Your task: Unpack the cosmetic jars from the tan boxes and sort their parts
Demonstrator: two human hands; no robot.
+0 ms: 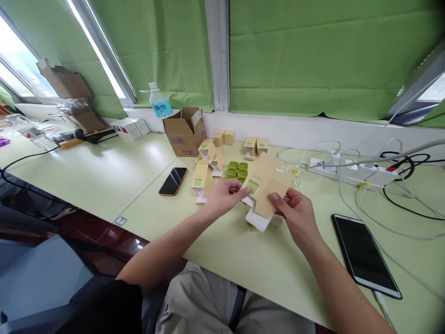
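Between my hands is a flattened tan carton [269, 188] with a small green window and white inner flaps, held just above the table. My left hand [225, 197] pinches its left edge beside the window. My right hand [299, 211] grips its right side, thumb on top. Behind the carton sit several small green containers [237, 170] in a cluster. Left of them, several partly opened tan boxes [202, 178] with white flaps lie together. Some clear round pieces [294, 171] are right of the carton, partly hidden by it. Something greenish under the carton is mostly covered.
A brown cardboard box [184, 137] and a water bottle [160, 102] stand at the back. Small tan boxes [255, 146] line the wall. One phone [173, 181] lies left, another phone [365, 255] right, with a cable. A power strip [351, 171] with tangled cords occupies the right.
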